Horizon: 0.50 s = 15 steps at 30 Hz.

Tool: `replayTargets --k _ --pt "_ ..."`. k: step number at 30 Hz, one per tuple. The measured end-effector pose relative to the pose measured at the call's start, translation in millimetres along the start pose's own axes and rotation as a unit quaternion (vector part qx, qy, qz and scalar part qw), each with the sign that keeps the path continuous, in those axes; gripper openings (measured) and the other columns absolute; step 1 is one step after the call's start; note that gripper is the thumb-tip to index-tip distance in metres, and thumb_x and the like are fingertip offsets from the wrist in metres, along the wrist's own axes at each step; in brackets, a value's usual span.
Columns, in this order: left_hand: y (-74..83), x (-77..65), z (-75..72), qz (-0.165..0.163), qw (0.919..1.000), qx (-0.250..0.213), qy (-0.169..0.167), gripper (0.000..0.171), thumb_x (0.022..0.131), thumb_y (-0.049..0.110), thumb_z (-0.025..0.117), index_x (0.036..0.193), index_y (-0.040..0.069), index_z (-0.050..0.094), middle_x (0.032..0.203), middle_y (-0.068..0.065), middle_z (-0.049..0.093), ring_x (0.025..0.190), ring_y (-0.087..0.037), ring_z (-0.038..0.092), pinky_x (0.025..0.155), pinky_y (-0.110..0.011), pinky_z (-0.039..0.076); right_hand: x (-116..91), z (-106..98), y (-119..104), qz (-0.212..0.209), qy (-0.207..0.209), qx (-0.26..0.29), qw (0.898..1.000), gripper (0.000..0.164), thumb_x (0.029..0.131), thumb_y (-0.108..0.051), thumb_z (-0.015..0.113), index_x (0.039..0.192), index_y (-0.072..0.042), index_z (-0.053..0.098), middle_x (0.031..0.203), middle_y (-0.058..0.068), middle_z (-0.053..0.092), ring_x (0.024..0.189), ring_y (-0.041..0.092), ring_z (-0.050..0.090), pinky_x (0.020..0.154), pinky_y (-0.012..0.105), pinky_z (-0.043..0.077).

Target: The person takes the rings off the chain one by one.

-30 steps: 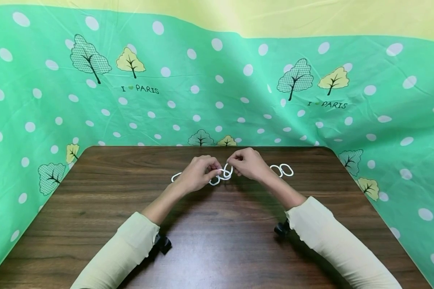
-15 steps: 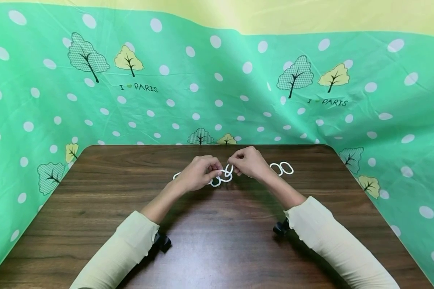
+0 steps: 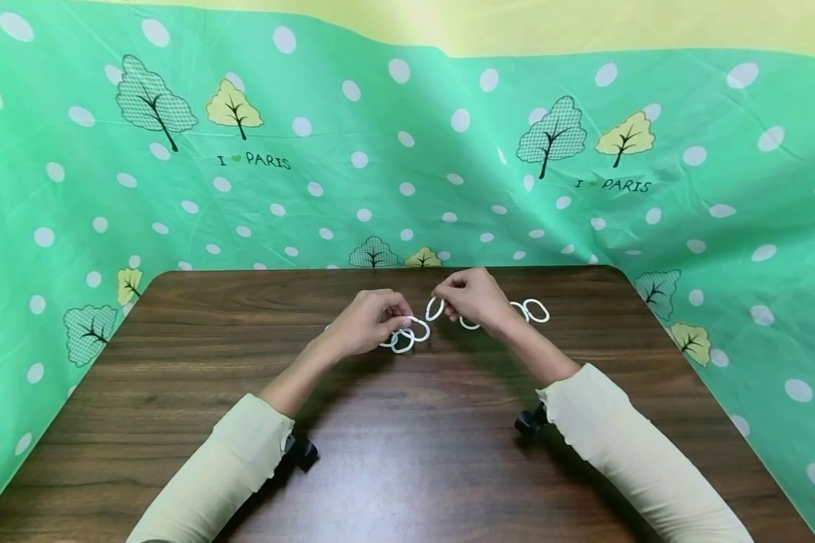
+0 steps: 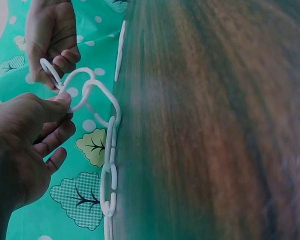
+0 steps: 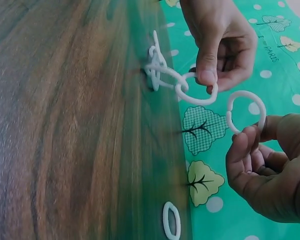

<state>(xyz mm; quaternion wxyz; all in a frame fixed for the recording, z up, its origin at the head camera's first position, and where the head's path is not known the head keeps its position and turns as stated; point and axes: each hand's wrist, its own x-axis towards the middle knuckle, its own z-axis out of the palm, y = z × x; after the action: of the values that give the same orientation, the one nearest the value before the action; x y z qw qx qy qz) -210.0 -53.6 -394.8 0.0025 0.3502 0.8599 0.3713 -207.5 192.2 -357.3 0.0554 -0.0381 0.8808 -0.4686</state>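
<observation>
My left hand [image 3: 373, 323] pinches an oval white plastic chain link [image 5: 197, 101] between thumb and fingers. That link hooks through another, and a short chain of white links [image 4: 110, 165] trails from it down to the table. My right hand [image 3: 474, 298] pinches a single white link [image 5: 262, 104] between thumb and fingertips, upright above the table. A small gap in this single link's side faces the left hand's link in the right wrist view. The two held links stand a little apart. Part of the chain is hidden behind the left hand in the head view.
One white link [image 3: 470, 326] lies beneath the right hand, partly hidden. Beyond the right wrist another link [image 3: 536, 311] lies overlapping its neighbour. The brown wooden table [image 3: 407, 437] ends at the back against a green dotted cloth [image 3: 407, 173].
The right hand's link overlapped the left hand's link before; now a gap shows between them. My right hand has drawn slightly right and up, while the left hand keeps its grip.
</observation>
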Motion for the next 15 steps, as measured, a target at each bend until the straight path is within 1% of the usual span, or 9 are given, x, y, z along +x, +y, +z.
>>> replayTargets --k 2,5,10,12,15 --pt "-0.5 -0.3 -0.4 -0.002 1.0 0.001 -0.004 0.002 0.105 0.009 0.08 0.104 0.009 0.081 0.1 -0.003 0.079 0.089 -0.012 0.07 0.083 -0.029 0.06 0 -3 2 -0.002 -0.009 -0.002 1.0 0.024 0.105 -0.019 0.071 0.109 0.0 0.086 0.071 -0.001 0.072 0.065 0.013 0.07 0.075 0.04 0.068" --pt "-0.7 -0.8 -0.9 -0.005 0.9999 0.003 -0.011 0.004 0.106 0.011 0.08 0.106 0.007 0.081 0.1 -0.004 0.078 0.09 -0.012 0.07 0.083 -0.028 0.06 1 -8 6 -0.006 -0.016 -0.012 1.0 0.025 0.108 -0.021 0.07 0.112 -0.001 0.085 0.073 0.0 0.073 0.068 0.017 0.071 0.072 0.038 0.066" --pt "-1.5 -1.3 -1.6 -0.008 0.9999 0.006 -0.011 0.004 0.105 0.01 0.081 0.106 0.006 0.081 0.1 -0.004 0.078 0.09 -0.013 0.069 0.083 -0.028 0.06 4 -13 14 -0.009 -0.031 -0.033 0.999 0.027 0.11 -0.02 0.071 0.117 0.003 0.082 0.082 0.007 0.078 0.077 0.026 0.076 0.069 0.037 0.064" --pt "-1.4 -1.4 -2.0 -0.008 0.9999 0.007 -0.011 0.005 0.104 0.01 0.081 0.106 0.006 0.081 0.1 -0.004 0.079 0.089 -0.013 0.069 0.083 -0.027 0.06 5 -14 17 -0.005 -0.039 -0.043 0.998 0.026 0.11 -0.019 0.071 0.117 0.004 0.081 0.086 0.01 0.08 0.081 0.026 0.078 0.071 0.037 0.065" --pt "-1.4 -1.2 -2.6 -0.003 0.9999 0.011 -0.012 0.005 0.104 0.01 0.081 0.105 0.006 0.081 0.099 -0.005 0.079 0.089 -0.013 0.07 0.083 -0.027 0.061 7 -13 21 0.003 -0.044 -0.062 0.997 0.023 0.11 -0.019 0.072 0.114 0.002 0.081 0.089 0.009 0.082 0.084 0.027 0.08 0.073 0.037 0.065"
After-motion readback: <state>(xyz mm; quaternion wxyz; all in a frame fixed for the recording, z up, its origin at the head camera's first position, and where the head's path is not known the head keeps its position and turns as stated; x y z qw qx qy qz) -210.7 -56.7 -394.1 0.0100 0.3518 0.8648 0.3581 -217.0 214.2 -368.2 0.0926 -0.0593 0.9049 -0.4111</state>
